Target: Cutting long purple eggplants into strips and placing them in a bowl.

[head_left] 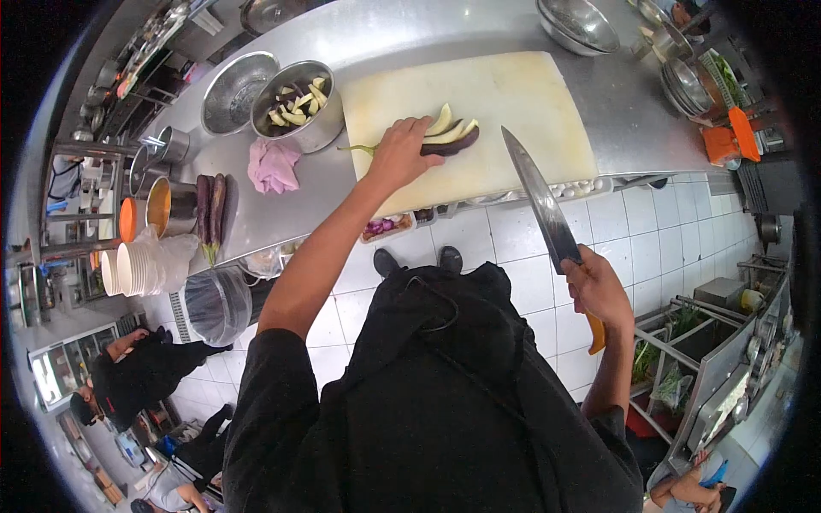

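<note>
My left hand [404,151] rests over a split eggplant [454,142] on the white cutting board [532,90], its fingers on the purple skin and pale flesh. The green stem pokes out to the left of the hand. Long pieces with cream-coloured flesh fan out to its right. My right hand [596,282] grips the yellow handle of a large kitchen knife [539,192]. Its blade points up and left, off the eggplant, with the tip above the board's right part. Left of the board, a steel pot [321,122] holds cut eggplant pieces.
A perforated steel bowl [221,96], a pink cloth [274,167] and whole eggplants [211,205] lie left on the steel counter. Stacked metal bowls [577,29] stand at the far right. Trays of eggs [580,188] and onions [385,226] sit below the edge. Other people are around.
</note>
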A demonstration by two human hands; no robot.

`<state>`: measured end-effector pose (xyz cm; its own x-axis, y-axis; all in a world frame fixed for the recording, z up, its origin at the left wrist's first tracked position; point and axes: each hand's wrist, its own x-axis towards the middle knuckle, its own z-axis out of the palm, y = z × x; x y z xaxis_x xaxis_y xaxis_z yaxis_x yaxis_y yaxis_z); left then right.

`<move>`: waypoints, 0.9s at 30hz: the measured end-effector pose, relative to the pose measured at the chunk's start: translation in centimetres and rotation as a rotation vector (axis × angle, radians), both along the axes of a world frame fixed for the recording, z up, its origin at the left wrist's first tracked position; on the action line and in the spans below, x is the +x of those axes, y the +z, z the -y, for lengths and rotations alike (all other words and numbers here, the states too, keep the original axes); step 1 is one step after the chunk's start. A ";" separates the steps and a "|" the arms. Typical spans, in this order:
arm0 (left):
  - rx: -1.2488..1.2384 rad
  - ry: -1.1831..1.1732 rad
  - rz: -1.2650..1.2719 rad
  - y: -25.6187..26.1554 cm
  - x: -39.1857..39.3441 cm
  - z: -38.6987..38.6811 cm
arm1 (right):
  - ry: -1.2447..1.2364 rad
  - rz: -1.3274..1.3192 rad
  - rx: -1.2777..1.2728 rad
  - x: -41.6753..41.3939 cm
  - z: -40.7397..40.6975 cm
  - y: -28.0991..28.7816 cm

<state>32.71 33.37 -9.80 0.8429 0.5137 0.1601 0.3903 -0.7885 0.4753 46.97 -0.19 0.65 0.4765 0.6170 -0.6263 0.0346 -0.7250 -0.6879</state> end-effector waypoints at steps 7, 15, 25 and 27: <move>-0.183 -0.034 0.025 0.4 0.4 -2.0 | 0.137 0.221 -0.008 -0.7 -1.2 -0.6; -0.109 0.004 0.076 -0.2 -0.1 -1.2 | 0.383 0.570 0.050 -1.7 -4.8 0.1; -0.115 -0.073 0.140 -0.4 -0.3 -1.8 | 0.542 0.769 -0.043 -1.3 -6.9 0.1; -0.137 -0.133 0.124 -0.5 -0.2 -2.3 | 0.555 0.776 -0.081 -1.0 -7.3 0.4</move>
